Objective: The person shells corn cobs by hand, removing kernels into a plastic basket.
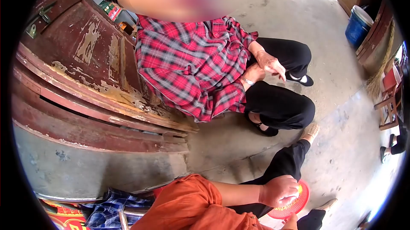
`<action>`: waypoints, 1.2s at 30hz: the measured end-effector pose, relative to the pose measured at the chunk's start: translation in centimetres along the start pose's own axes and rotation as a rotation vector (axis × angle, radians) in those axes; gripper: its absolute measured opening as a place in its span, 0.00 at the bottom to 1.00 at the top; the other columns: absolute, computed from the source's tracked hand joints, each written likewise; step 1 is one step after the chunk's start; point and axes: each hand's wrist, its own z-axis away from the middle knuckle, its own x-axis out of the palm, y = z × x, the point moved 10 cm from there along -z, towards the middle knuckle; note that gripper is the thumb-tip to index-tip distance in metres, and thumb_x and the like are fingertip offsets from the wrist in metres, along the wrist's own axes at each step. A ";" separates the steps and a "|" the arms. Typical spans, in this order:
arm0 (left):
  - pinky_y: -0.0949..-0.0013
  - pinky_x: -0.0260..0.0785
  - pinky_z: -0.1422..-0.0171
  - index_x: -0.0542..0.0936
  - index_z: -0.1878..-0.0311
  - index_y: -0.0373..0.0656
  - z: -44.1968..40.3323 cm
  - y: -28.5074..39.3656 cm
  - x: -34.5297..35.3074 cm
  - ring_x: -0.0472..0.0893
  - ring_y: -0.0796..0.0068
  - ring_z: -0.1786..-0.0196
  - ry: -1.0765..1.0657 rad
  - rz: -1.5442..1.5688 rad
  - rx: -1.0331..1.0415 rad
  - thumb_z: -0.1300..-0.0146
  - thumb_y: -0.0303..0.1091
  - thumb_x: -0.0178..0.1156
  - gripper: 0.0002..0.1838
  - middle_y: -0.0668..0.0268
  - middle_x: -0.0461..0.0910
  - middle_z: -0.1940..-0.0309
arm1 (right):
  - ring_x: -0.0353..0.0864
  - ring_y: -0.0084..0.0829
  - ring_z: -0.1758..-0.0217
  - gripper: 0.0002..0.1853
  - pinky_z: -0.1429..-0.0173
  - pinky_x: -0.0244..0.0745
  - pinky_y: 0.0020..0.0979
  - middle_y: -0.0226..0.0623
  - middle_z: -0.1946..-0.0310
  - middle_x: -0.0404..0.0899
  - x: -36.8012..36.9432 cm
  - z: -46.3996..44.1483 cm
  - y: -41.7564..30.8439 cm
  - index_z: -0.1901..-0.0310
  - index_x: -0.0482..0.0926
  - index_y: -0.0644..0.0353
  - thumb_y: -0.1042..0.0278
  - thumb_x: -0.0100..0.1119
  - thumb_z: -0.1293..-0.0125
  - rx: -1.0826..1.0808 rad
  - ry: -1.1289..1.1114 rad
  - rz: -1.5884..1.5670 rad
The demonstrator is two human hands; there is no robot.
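A round red plastic basket [306,196] with a perforated wall sits at my lap, at the lower right. Small yellow pieces like kernels [282,208] lie in it. My left hand [279,191], coming from an orange sleeve, is closed above the basket; whatever is in its fingers is hidden. My right hand [291,222] shows only in part at the bottom edge, closed at the near rim of the basket.
A person in a red plaid shirt [188,59] sits beside me, hands together on the lap. A worn wooden door [85,46] stands behind them. A blue bucket [358,29], a straw broom [382,68] and a small wooden stool [388,112] stand across the concrete floor.
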 end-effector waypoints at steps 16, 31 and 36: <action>0.56 0.66 0.56 0.76 0.68 0.42 0.6 0.3 0.6 0.74 0.56 0.63 -0.027 -0.001 0.017 0.48 0.28 0.63 0.06 0.62 0.72 0.71 | 0.85 0.33 0.66 0.19 0.59 0.81 0.30 0.40 0.65 0.85 1.5 1.8 -1.8 0.47 0.82 0.63 0.77 0.58 0.42 -0.009 -0.085 -0.030; 0.56 0.66 0.57 0.77 0.67 0.42 0.7 -0.8 0.5 0.74 0.56 0.64 -0.039 0.048 -0.013 0.47 0.27 0.63 0.06 0.61 0.72 0.71 | 0.85 0.32 0.66 0.21 0.58 0.81 0.29 0.40 0.64 0.85 1.8 0.8 -3.7 0.45 0.81 0.64 0.78 0.58 0.43 0.009 -0.097 -0.104; 0.57 0.67 0.57 0.76 0.67 0.42 0.5 -0.3 -0.4 0.74 0.56 0.64 0.000 0.010 0.022 0.47 0.26 0.63 0.06 0.62 0.72 0.71 | 0.85 0.32 0.66 0.22 0.58 0.82 0.29 0.40 0.63 0.85 1.7 0.9 -7.2 0.44 0.80 0.65 0.78 0.58 0.43 -0.039 -0.123 -0.145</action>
